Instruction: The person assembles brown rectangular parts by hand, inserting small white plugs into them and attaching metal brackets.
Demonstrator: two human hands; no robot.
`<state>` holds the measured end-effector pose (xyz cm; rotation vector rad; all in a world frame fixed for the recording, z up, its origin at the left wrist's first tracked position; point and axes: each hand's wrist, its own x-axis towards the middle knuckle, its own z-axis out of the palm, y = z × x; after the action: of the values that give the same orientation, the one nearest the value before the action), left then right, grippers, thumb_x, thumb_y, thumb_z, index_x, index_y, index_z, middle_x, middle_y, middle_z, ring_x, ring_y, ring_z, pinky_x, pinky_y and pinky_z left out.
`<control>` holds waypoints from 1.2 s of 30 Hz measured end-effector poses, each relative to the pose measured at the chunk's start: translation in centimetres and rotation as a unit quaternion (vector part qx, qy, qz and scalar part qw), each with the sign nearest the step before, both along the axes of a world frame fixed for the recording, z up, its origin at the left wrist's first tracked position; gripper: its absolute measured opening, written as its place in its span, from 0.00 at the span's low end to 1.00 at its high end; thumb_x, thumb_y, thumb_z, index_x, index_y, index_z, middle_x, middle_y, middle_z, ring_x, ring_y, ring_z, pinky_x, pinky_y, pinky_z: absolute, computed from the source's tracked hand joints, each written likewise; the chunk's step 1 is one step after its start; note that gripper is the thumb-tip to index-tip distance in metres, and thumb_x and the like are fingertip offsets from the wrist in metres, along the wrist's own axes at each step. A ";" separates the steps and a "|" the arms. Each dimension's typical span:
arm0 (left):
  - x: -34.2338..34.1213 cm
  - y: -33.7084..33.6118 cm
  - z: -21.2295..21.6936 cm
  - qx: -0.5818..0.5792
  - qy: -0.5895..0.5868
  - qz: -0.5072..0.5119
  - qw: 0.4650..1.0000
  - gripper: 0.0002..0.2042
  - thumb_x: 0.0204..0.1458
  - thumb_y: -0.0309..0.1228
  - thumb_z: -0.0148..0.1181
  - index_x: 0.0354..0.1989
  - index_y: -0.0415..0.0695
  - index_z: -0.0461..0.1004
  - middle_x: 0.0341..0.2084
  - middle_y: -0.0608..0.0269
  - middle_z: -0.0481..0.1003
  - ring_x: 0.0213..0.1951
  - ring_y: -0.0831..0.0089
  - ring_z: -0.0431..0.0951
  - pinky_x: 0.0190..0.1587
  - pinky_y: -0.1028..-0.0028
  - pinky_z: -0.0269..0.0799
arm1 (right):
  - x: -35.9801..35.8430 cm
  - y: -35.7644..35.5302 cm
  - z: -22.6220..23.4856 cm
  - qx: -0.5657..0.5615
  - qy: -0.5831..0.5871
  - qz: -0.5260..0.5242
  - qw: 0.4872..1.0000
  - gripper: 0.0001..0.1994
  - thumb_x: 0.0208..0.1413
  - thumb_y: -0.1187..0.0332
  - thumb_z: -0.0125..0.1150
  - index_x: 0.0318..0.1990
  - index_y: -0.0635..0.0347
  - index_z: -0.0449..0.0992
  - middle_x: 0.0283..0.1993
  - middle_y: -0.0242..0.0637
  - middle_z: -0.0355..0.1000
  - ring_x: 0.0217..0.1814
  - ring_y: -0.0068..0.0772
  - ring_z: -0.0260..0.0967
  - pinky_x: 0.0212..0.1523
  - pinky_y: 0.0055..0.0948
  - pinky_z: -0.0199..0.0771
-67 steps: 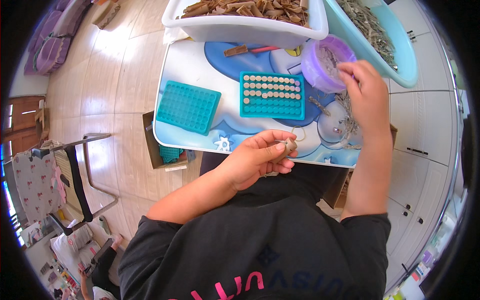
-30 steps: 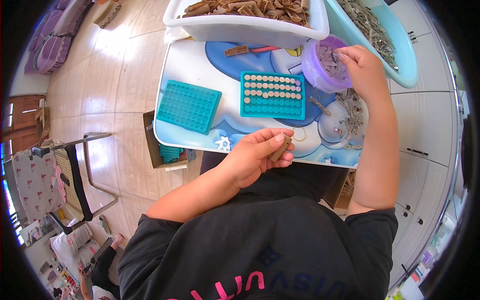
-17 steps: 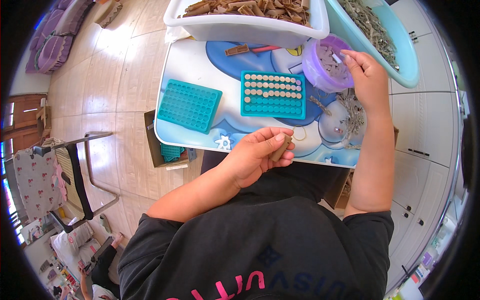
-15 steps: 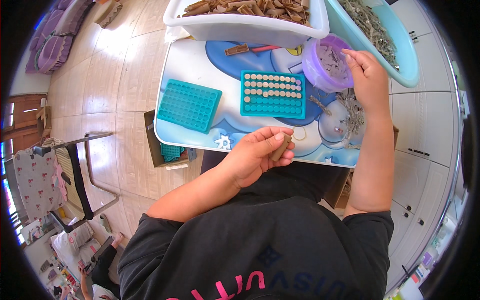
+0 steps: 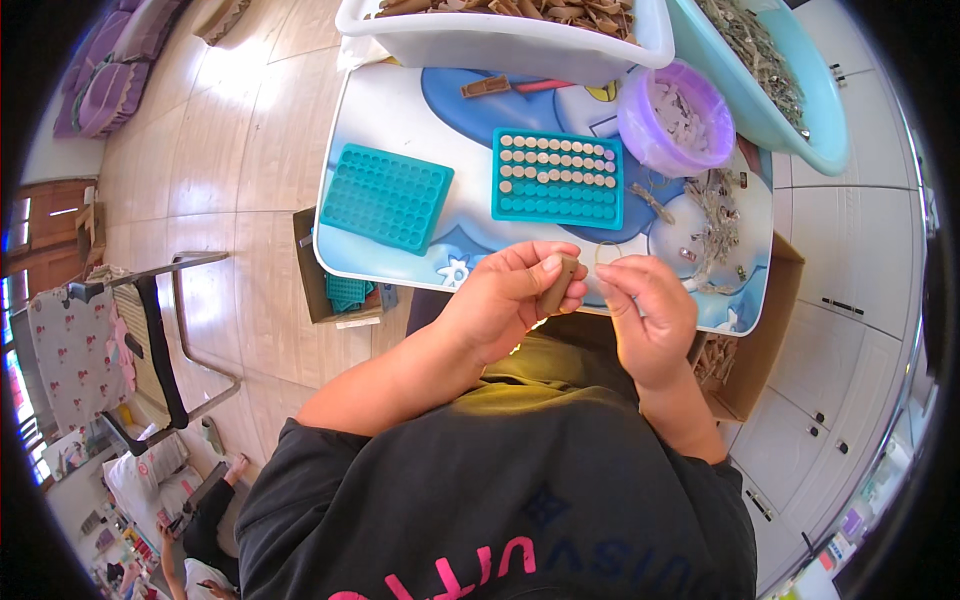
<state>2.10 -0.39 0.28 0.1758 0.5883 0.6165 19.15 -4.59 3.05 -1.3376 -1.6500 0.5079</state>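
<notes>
My left hand (image 5: 510, 300) pinches a small brown wooden piece (image 5: 556, 285) at the table's near edge. My right hand (image 5: 648, 312) sits close beside it, thumb and forefinger pinched on something tiny that I cannot make out. A teal tray (image 5: 558, 178), partly filled with round pale discs, lies just beyond both hands. A second teal tray (image 5: 387, 197) with empty holes lies to the left. The purple bowl (image 5: 675, 115) of small pale pieces stands at the right rear.
A white tub (image 5: 500, 35) of brown wooden pieces and a light blue tub (image 5: 780, 70) of greyish parts stand at the back. Loose metal bits (image 5: 712, 215) litter the table's right side. A cardboard box (image 5: 745, 350) sits at the right, a chair (image 5: 150, 340) on the left.
My right hand has come back from the purple bowl to the near edge, beside my left hand. The left hand has stayed put with the wooden piece.
</notes>
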 end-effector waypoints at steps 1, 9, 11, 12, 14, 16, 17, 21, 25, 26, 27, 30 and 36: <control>0.0 0.0 0.0 0.009 -0.009 -0.007 1.000 0.13 0.58 0.29 0.48 0.48 0.36 0.67 0.37 0.55 0.73 0.38 0.68 0.75 0.45 0.69 0.71 | -0.4 -0.2 -0.3 -0.006 0.006 -0.005 1.000 0.06 0.45 0.79 0.62 0.33 0.64 0.77 0.29 0.39 0.71 0.28 0.33 0.68 0.28 0.26 0.67; 0.2 -0.1 0.6 -0.024 -0.003 -0.018 1.000 0.14 0.58 0.29 0.48 0.50 0.35 0.66 0.35 0.55 0.74 0.38 0.67 0.77 0.46 0.70 0.73 | -0.5 -0.5 -0.7 0.026 -0.020 -0.017 0.999 0.08 0.44 0.78 0.63 0.34 0.64 0.77 0.29 0.37 0.71 0.27 0.33 0.67 0.26 0.26 0.66; 0.1 0.0 0.5 -0.007 -0.012 -0.037 0.999 0.14 0.58 0.30 0.48 0.50 0.35 0.67 0.35 0.56 0.74 0.38 0.67 0.77 0.46 0.71 0.73 | -0.5 -0.5 -0.7 0.031 -0.024 -0.009 0.999 0.09 0.42 0.79 0.64 0.34 0.64 0.77 0.29 0.37 0.70 0.27 0.33 0.67 0.26 0.26 0.65; 0.1 -0.1 0.4 -0.004 -0.013 -0.037 0.999 0.14 0.58 0.30 0.49 0.49 0.35 0.67 0.35 0.57 0.75 0.38 0.68 0.77 0.46 0.71 0.73 | -0.5 -0.4 -0.7 0.030 -0.023 -0.009 0.999 0.09 0.42 0.79 0.64 0.34 0.64 0.77 0.29 0.37 0.70 0.27 0.33 0.67 0.26 0.26 0.65; 0.3 -0.1 0.5 -0.002 0.006 -0.037 0.999 0.14 0.57 0.30 0.49 0.49 0.36 0.67 0.36 0.58 0.75 0.38 0.69 0.77 0.45 0.71 0.73 | -0.4 -0.4 -0.8 0.045 -0.063 -0.018 0.997 0.10 0.40 0.78 0.64 0.34 0.64 0.77 0.28 0.37 0.70 0.27 0.35 0.67 0.27 0.28 0.66; 0.4 -0.2 0.1 0.002 0.021 -0.028 0.999 0.14 0.57 0.30 0.51 0.49 0.37 0.68 0.36 0.59 0.75 0.37 0.70 0.77 0.45 0.72 0.72 | -0.3 -0.3 -0.6 0.057 -0.117 -0.012 0.991 0.10 0.40 0.78 0.64 0.33 0.63 0.77 0.28 0.37 0.71 0.27 0.36 0.67 0.27 0.29 0.66; 0.4 -0.3 0.1 0.002 0.021 -0.028 0.999 0.14 0.57 0.30 0.51 0.49 0.37 0.68 0.36 0.59 0.75 0.37 0.70 0.77 0.45 0.72 0.72 | -0.2 -0.2 -0.4 0.069 -0.172 -0.006 0.983 0.10 0.39 0.78 0.65 0.33 0.63 0.77 0.28 0.37 0.71 0.28 0.37 0.68 0.28 0.30 0.67; 0.5 -0.3 0.2 0.014 0.042 -0.034 0.998 0.13 0.56 0.30 0.51 0.48 0.37 0.69 0.36 0.59 0.75 0.37 0.71 0.76 0.46 0.72 0.73 | -0.4 -0.3 -0.3 0.054 -0.154 -0.020 0.986 0.09 0.39 0.77 0.65 0.31 0.62 0.76 0.28 0.37 0.71 0.28 0.38 0.69 0.29 0.32 0.68; 0.4 -0.4 0.2 0.006 0.026 -0.041 0.999 0.14 0.56 0.31 0.52 0.49 0.37 0.69 0.36 0.58 0.75 0.36 0.72 0.76 0.46 0.71 0.73 | -0.3 -0.4 -0.3 0.019 -0.062 -0.045 0.997 0.08 0.39 0.78 0.65 0.29 0.62 0.74 0.27 0.38 0.72 0.29 0.39 0.70 0.30 0.32 0.69; 0.4 -0.4 0.1 0.010 0.024 -0.042 0.999 0.14 0.56 0.31 0.52 0.48 0.37 0.69 0.36 0.58 0.75 0.37 0.72 0.76 0.46 0.71 0.73 | -0.3 -0.4 -0.3 0.025 -0.061 -0.041 0.997 0.08 0.39 0.79 0.64 0.29 0.62 0.73 0.27 0.38 0.72 0.29 0.39 0.70 0.30 0.32 0.69; 0.4 -0.3 0.1 0.013 0.020 -0.044 0.999 0.14 0.56 0.31 0.52 0.48 0.37 0.69 0.36 0.58 0.75 0.37 0.72 0.76 0.47 0.71 0.72 | -0.2 -0.4 -0.3 0.025 -0.062 -0.041 0.997 0.08 0.39 0.79 0.64 0.29 0.62 0.73 0.27 0.38 0.72 0.29 0.39 0.70 0.30 0.32 0.69; 0.5 -0.4 0.2 0.009 0.029 -0.042 0.999 0.14 0.57 0.31 0.52 0.48 0.37 0.69 0.36 0.57 0.75 0.37 0.71 0.76 0.46 0.72 0.73 | -0.1 -0.5 -0.5 0.028 -0.072 -0.021 0.997 0.07 0.39 0.79 0.64 0.28 0.62 0.73 0.27 0.38 0.72 0.29 0.40 0.69 0.30 0.32 0.68; 0.6 -0.5 -0.1 0.028 0.051 -0.047 0.997 0.14 0.58 0.31 0.49 0.49 0.34 0.67 0.29 0.64 0.72 0.36 0.74 0.75 0.45 0.74 0.73 | -0.3 -0.3 -1.2 0.057 -0.101 -0.013 0.993 0.07 0.40 0.79 0.63 0.28 0.62 0.72 0.28 0.39 0.71 0.28 0.41 0.68 0.29 0.32 0.67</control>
<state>2.67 -0.93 0.15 0.2872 0.6577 0.5355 18.89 -4.90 1.81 -1.3588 -1.7955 0.2649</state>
